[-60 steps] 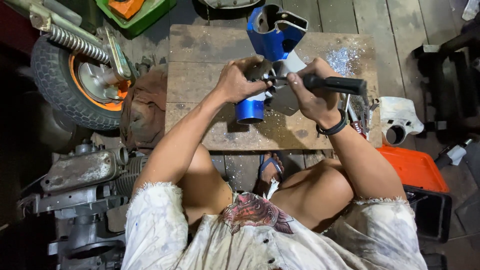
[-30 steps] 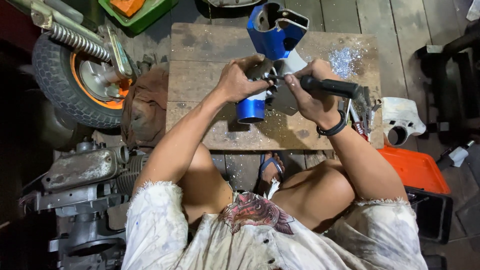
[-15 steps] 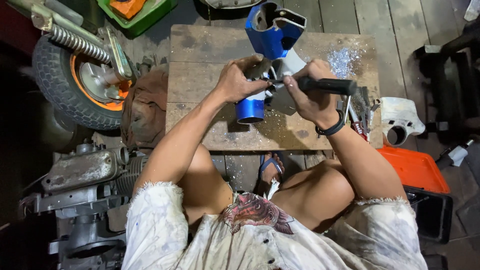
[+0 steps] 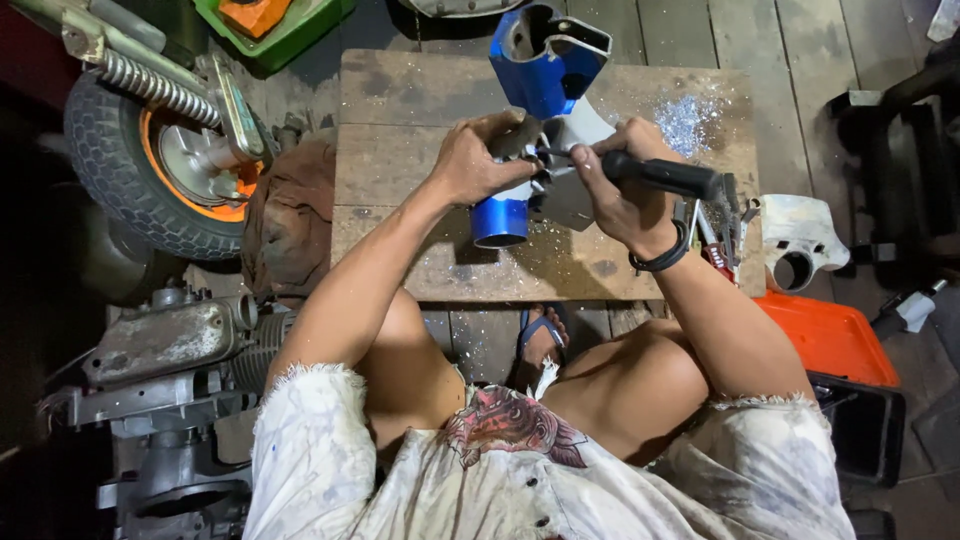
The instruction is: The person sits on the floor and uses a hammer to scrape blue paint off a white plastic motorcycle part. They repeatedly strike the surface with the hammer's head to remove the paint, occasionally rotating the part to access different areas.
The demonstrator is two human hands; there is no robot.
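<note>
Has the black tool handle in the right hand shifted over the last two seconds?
Yes. The black tool handle has swung its outer end up, toward the far edge of the wooden bench, and now lies more level. The right hand grips it.

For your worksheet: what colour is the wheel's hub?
Orange hub, inside a black tyre; head view.

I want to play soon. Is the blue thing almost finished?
Some is done: shiny filings lie on the wooden board. Now the left hand steadies the blue part while the right hand works a black-handled tool. What's left can't be told.
</note>
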